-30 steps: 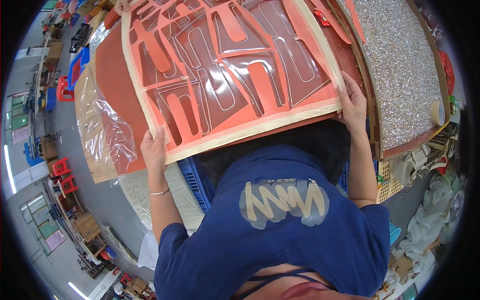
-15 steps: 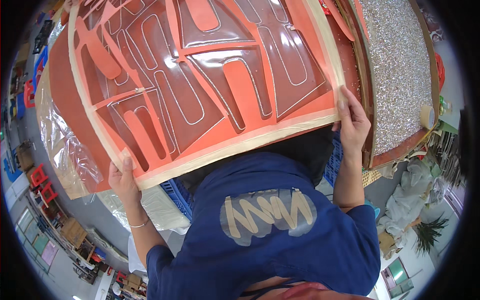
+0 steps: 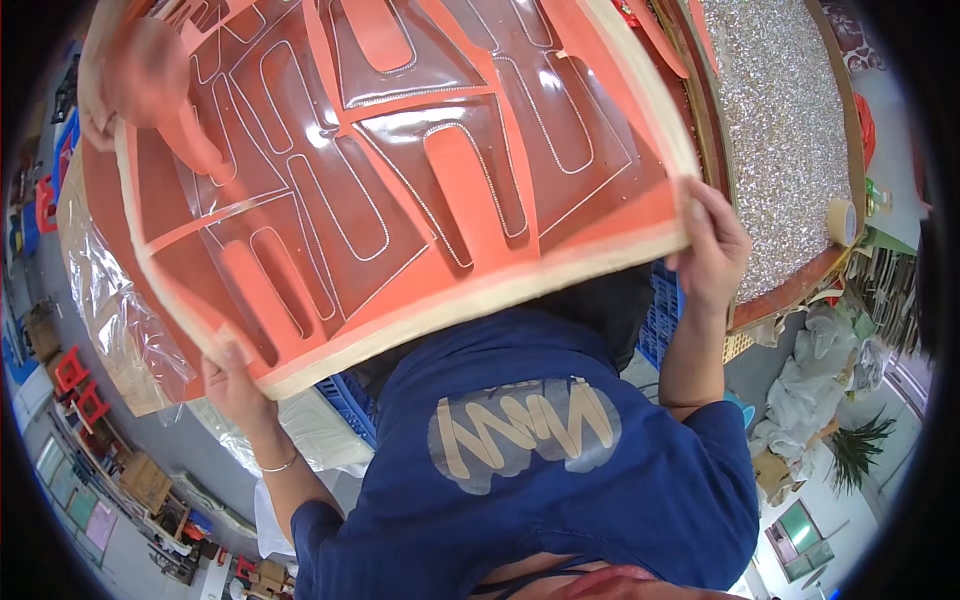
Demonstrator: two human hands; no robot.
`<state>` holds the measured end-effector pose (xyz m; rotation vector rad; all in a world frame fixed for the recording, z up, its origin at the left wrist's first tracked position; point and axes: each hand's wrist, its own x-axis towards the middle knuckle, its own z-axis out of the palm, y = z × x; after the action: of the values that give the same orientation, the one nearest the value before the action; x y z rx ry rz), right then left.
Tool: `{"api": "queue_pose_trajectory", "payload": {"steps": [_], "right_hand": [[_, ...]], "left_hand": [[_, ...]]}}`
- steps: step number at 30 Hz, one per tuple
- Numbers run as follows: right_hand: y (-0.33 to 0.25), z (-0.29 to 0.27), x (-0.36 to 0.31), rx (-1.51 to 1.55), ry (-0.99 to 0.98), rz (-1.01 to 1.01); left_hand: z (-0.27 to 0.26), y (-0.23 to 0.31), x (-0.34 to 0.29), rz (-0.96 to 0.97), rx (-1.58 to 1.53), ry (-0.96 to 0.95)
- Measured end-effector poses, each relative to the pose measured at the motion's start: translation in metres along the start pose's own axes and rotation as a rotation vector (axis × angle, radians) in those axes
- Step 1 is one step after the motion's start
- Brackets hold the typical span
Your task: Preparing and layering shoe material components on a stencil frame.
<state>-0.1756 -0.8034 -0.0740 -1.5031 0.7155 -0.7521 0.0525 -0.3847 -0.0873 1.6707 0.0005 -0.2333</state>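
Observation:
My left hand (image 3: 238, 388) is closed on the near left corner of a large orange cut-out template sheet (image 3: 610, 238), its thumb on top. The near right corner is pinched in my right hand (image 3: 712, 250). Beige tape borders the sheet, which bows a little between my hands. Through its cut-outs shows a dark, shiny film (image 3: 392, 128) with lines of small sparkling stones. At the far left edge, another person's hand (image 3: 98, 125) touches or holds the sheet; its fingers are partly hidden.
A reddish-brown table lies under the sheet. To the right stands a board covered in silvery glitter (image 3: 785, 150), with a tape roll (image 3: 842, 222) at its edge. Crumpled clear plastic (image 3: 125, 325) hangs at the left. A blue crate (image 3: 663, 318) is beside my body.
The sheet has shifted slightly left, its left corner lower, with both my hands still on it. The other person's head and hand have come further into view at the far left.

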Motion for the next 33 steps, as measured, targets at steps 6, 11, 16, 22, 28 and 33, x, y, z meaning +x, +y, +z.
{"api": "queue_pose_trajectory", "payload": {"steps": [6, 11, 16, 22, 28, 33], "right_hand": [[0.01, 0.003, 0.01, -0.348, 0.019, 0.199], [0.022, -0.002, 0.009, -0.433, -0.023, 0.146], [0.017, 0.002, 0.008, -0.516, -0.056, 0.083], [0.017, 0.007, 0.009, -0.602, -0.03, 0.058], [0.018, 0.004, 0.009, -0.704, -0.084, -0.085], [0.018, 0.005, 0.01, -0.76, -0.084, -0.062]], "left_hand": [[0.004, -0.006, 0.002, 0.007, 0.2, -0.035], [0.001, -0.002, 0.004, -0.09, 0.078, -0.126], [0.002, -0.001, 0.004, -0.102, 0.192, -0.071], [0.003, 0.0, 0.002, -0.126, 0.271, -0.043], [0.0, 0.0, 0.003, -0.151, 0.358, 0.001], [-0.006, -0.003, 0.004, -0.104, 0.364, -0.016]]}}
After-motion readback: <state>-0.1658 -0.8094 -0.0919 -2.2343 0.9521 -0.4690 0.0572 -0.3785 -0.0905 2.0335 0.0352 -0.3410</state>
